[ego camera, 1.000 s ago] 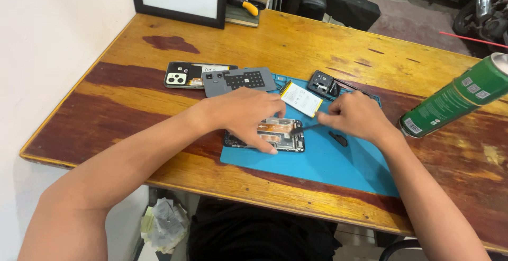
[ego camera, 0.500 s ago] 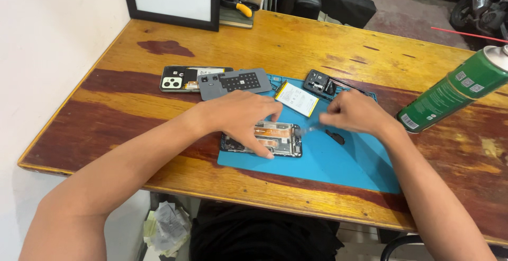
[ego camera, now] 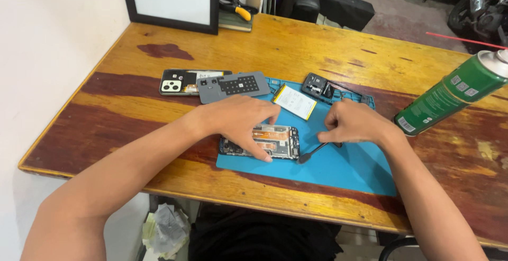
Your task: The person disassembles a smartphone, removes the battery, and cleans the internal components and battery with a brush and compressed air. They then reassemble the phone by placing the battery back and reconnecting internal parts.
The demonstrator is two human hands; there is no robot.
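Both hands stay put: the left hand presses the opened phone flat while the right hand pinches what looks like a thin pry tool, now lowered to the phone's edge.

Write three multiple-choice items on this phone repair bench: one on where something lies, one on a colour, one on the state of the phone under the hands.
1. Where does the green spray can lie?
A. on the table's right side, tipped over
B. upright on the blue mat
C. against the white wall

2. What colour is the work mat?
A. red
B. blue
C. black

3. In what state is the phone under the left hand?
A. closed, screen lit
C. opened, its inner parts showing
B. sealed in a box

Answers: 1 A, the can slants on the wooden table to the right of the mat. 2 B, the mat is plainly blue. 3 C, circuitry shows while the right hand brings a thin dark tool to its edge.
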